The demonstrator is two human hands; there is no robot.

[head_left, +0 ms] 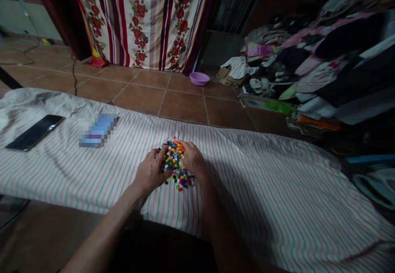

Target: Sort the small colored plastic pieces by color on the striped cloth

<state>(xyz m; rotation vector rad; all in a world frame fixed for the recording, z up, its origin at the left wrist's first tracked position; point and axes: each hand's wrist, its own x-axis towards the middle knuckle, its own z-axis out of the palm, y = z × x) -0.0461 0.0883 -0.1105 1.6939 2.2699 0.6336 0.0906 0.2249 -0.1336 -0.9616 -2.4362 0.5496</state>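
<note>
A loose heap of small, block-like pieces in many colours (175,162) lies on the striped cloth (262,182) between my two hands. My left hand (152,169) rests along the heap's left side, its fingers apart and the tips touching pieces. Against the upper right side is my right hand (194,157), its fingers stretched forward beside some orange pieces. Neither hand visibly grips a piece. Part of the heap's edges is hidden under the fingers.
A dark phone (35,133) and a blurred-out, phone-like object (99,131) lie on the cloth at the left. Beyond the covered surface are a tiled floor, a purple basin (199,79) and a floral curtain (140,22). Piled clothes (277,54) fill the right side.
</note>
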